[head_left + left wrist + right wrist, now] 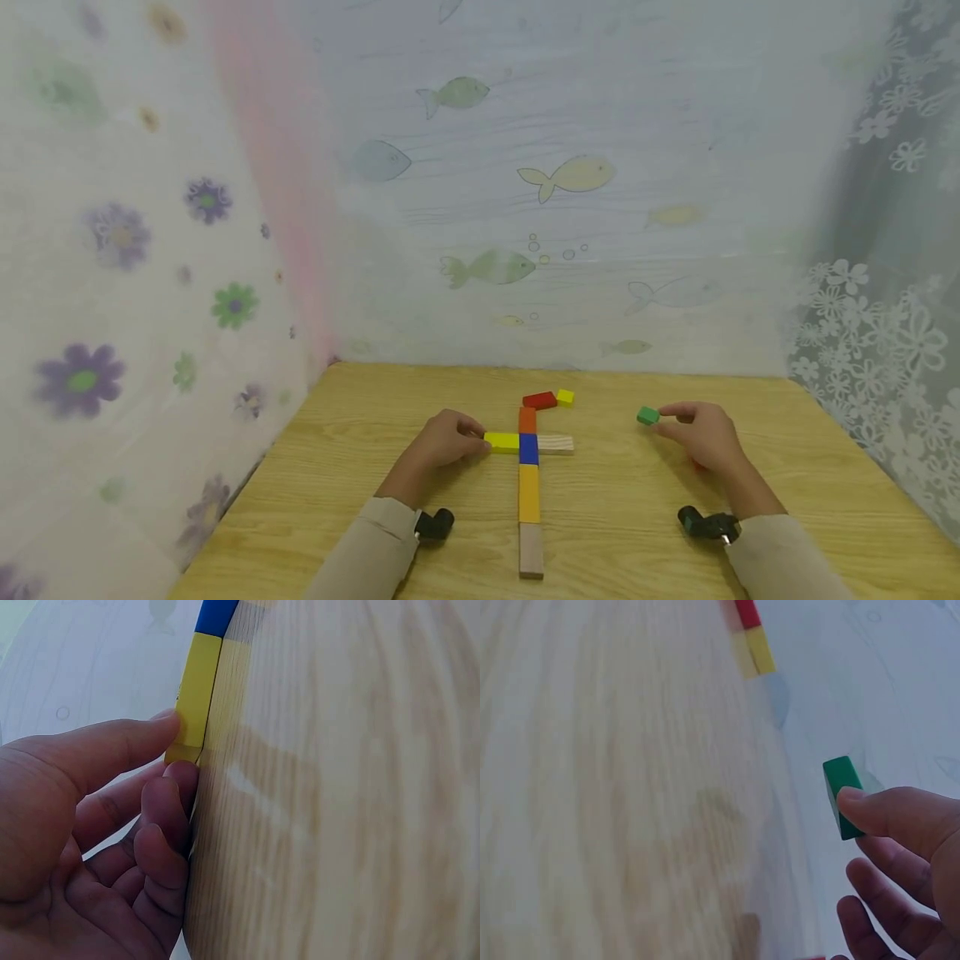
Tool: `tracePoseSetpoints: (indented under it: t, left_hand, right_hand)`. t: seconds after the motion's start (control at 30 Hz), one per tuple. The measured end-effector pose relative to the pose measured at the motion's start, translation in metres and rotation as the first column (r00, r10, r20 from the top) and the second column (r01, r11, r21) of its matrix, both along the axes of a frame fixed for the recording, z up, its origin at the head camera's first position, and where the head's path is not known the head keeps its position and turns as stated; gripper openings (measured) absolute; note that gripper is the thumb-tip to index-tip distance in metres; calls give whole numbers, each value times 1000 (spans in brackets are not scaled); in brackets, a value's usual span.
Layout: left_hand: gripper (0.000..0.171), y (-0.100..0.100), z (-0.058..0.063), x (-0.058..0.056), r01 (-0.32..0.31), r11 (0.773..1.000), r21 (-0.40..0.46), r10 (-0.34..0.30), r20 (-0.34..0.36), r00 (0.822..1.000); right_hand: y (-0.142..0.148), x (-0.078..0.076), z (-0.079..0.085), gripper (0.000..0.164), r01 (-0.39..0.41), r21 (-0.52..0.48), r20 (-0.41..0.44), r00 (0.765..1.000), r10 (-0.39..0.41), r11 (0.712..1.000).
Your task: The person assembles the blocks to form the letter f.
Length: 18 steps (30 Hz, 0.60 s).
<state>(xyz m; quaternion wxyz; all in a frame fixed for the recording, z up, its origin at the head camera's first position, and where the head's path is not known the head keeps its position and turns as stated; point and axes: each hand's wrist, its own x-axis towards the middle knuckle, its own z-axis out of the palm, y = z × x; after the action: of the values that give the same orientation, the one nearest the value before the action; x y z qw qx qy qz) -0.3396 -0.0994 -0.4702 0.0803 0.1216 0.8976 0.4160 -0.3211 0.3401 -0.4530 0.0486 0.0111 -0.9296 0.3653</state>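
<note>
My left hand [442, 439] has its thumb and fingers at the outer end of a long yellow block [501, 442], whose other end meets a blue block [528, 449]. In the left wrist view the thumb lies on the yellow block [196, 690] and the other fingers curl below it. Off to the right, my right hand [707, 437] pinches a small green block [648, 416] between thumb and fingers. The right wrist view shows this green block [844, 796] held up, tilted. Opposite the yellow block, a plain wood block [556, 444] extends from the blue one.
An orange-red block [528, 420] lies beyond the blue one, with a red block [540, 401] and a short yellow block [566, 398] angling right. Nearer lie an orange-yellow block [528, 493] and a brownish block [531, 550]. Something red [698, 466] shows under my right hand.
</note>
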Motion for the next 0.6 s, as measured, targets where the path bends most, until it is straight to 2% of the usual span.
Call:
tracePoseSetpoints:
  t: [0.27,0.6]
  left_hand:
    - [34,1,1,0,0,1000,22,-1,19,1000]
    - [33,-1,-1,-2,1,1000,14,-1,5,1000]
  right_hand:
    - [-18,-15,0,51,8,-60,13,1000,-7,998]
    - [-40,-28,2,54,-5,-154,38,999,11,988]
